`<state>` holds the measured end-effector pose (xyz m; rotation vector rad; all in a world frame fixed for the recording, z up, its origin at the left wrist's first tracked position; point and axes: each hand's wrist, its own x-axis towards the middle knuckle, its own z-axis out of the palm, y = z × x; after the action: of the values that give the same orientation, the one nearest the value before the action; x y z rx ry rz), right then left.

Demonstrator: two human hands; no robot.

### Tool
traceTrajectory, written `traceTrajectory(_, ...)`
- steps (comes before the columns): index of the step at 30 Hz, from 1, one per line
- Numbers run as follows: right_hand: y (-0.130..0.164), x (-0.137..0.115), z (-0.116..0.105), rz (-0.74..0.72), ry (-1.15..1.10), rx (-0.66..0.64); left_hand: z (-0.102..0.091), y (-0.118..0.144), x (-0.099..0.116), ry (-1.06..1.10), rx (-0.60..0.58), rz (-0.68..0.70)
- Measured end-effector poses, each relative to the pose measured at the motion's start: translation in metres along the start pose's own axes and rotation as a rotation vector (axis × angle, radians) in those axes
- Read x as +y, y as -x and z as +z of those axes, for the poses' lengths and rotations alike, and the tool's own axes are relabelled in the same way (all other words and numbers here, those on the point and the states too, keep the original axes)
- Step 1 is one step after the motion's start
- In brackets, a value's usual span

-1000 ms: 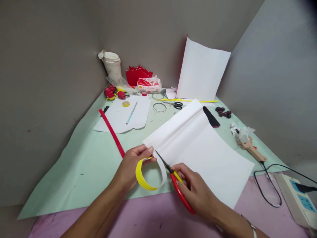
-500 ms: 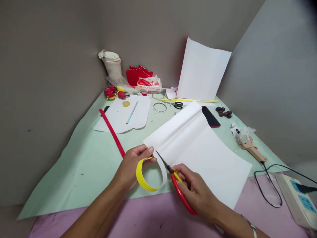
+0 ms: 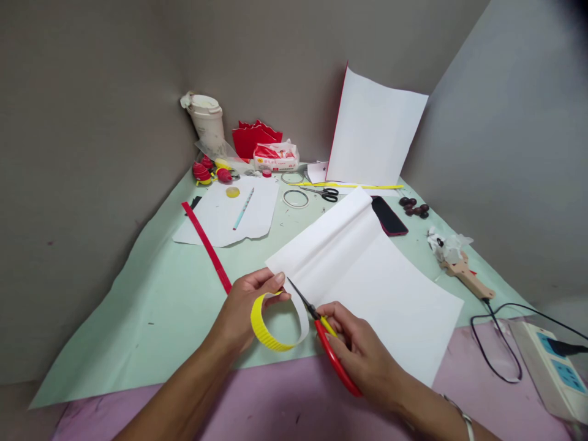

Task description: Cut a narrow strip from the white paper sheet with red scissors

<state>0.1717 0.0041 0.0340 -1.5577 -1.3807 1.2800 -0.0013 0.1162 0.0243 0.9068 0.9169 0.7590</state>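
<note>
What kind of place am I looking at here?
Probably a home craft corner: the right hand works red scissors on white paper, with a glue gun lying on the green table cover.

A pale green mat [image 3: 151, 306] covers a pink table, and on its far side lies a white cut sheet [image 3: 215, 220] used here as the landmark. On that sheet rest a light blue pencil [image 3: 243, 208] and a small yellow disc [image 3: 232, 192], a red strip [image 3: 206, 246] runs along its left edge, and behind it stand a lidded paper cup [image 3: 207, 117], red and yellow paper ornaments [image 3: 209, 173], red cut card [image 3: 256, 138] and a tissue pack [image 3: 276, 157]. To the sheet's right lie two wire rings [image 3: 296, 198], black-handled scissors [image 3: 325, 193], a yellow strip [image 3: 353, 186], an upright white card [image 3: 376, 128] leaning on the wall, a dark phone [image 3: 389, 216], dark beads [image 3: 414, 208], a glue gun [image 3: 463, 274] and a power strip [image 3: 546, 367].
</note>
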Motion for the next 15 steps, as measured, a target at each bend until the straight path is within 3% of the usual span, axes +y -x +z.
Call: traceTrajectory(15,-0.0011,0.0068,-0.0033,-0.015,0.060,-0.002,0.0043,0.0010,0.0037,0.030,0.005,-0.009)
